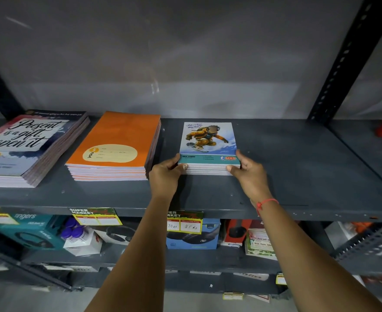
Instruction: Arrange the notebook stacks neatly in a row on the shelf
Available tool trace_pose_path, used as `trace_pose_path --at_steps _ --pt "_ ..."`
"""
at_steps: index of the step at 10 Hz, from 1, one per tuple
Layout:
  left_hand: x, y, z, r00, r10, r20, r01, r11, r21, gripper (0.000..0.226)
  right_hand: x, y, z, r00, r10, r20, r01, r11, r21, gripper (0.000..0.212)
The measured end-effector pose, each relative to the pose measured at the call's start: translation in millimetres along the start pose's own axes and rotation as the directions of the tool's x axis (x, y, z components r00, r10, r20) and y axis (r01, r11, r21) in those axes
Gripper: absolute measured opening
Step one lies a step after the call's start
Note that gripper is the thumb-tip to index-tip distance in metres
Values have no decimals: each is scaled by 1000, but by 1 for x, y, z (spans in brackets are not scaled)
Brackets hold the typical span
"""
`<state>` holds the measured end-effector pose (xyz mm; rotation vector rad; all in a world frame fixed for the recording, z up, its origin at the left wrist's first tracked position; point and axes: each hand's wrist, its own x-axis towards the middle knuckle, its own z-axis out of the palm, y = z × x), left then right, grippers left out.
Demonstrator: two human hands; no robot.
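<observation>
Three stacks lie on the shelf (298, 172); both hands clamp the third.

The left hand (166, 174) and right hand (249, 171) grip the near corners of the snowboarder stack (208, 143), thumbs on the near page edges, fingers wrapped around its sides. The stack lies flat on the shelf between the hands. Just left of the left hand lies the orange stack (117, 143); further left, the quote stack (23, 145), which fans out unevenly. Step in hand, judged: seating and squaring the third stack. The next move calls for aligning its near edge with the orange stack's and matching the gap before release.
</observation>
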<state>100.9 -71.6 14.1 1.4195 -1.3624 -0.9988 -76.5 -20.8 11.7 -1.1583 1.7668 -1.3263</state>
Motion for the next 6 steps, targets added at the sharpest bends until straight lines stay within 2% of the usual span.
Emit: trace_pose_path --at_steps 4,5,6 --pt "0 -3 1 1000 17 4 -17 1000 8 44 -3 -4 0 999 26 -23 -26 1000 -8 58" --pt "-2 -4 -2 995 91 36 -94 988 122 44 -8 -8 -2 999 41 26 -44 988 149 56" --pt "-15 -1 -5 980 145 133 -180 936 302 51 -27 -12 -1 986 154 -58 -131 949 287 61"
